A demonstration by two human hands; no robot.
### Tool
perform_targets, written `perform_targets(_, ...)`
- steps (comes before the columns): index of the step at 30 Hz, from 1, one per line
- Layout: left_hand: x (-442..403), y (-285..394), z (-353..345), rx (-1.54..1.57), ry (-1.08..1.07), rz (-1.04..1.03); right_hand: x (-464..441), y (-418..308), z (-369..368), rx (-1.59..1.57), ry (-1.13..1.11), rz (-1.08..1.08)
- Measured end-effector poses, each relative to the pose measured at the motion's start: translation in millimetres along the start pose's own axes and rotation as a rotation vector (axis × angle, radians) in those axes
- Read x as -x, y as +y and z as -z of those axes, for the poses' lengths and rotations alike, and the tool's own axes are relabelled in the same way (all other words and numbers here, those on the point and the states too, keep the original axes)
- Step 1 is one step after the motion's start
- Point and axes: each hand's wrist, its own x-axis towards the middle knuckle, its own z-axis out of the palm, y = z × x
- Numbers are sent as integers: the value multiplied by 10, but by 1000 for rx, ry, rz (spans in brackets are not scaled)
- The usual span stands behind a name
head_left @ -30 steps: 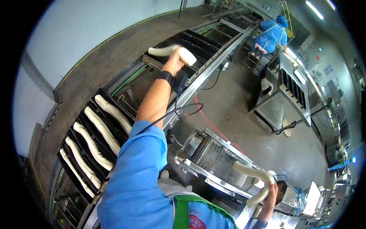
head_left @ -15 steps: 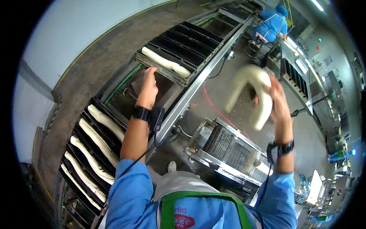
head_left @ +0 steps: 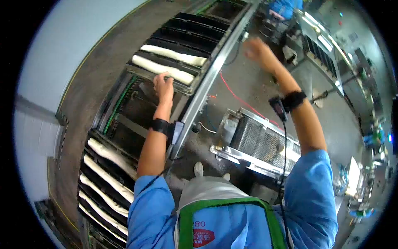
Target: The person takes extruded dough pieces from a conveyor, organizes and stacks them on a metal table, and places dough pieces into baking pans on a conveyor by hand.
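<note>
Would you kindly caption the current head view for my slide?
Left hand at the nearer of two dough strips in a black slotted tray; right hand blurred, no dough visible in it.

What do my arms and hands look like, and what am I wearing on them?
The left hand and right hand are bare. Blue sleeves end around the elbows. Each wrist has a black band with a small box and thin dark cable.

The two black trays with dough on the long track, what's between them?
In the head view, between the near tray and the far tray lies open track with a metal crossbar, the left arm partly over it.
</note>
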Motion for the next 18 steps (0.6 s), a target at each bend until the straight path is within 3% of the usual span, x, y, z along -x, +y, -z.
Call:
perform_targets(1,-87,-56,-46,-137,34,-120,358,481,-256,293,34,207)
perform_targets(4,-481,-266,-69,-332,-15,-220,1797,766,-482,363,-593,-440)
perform_targets(5,-681,-474,-145,-364,-26,-314,2301,930,-657,437,-700,-537)
perform_targets(7,-628,-290,-181,-489,85,-314,3042,837,-797,592,-763,-725)
perform_targets(9,-446,-259,-221,-738,196,-374,3403,646,-854,534,-543,-807)
perform_targets(11,-488,-365,-266,-599,174,-327,3520,559,-921,615,-348,-677)
perform_targets(16,-66,-259,-10,-692,226,-309,3068,741,-1123,461,-356,-438)
perform_targets(18,89,-186,36,-713,226,-281,2823,625,-771,286,-177,-556)
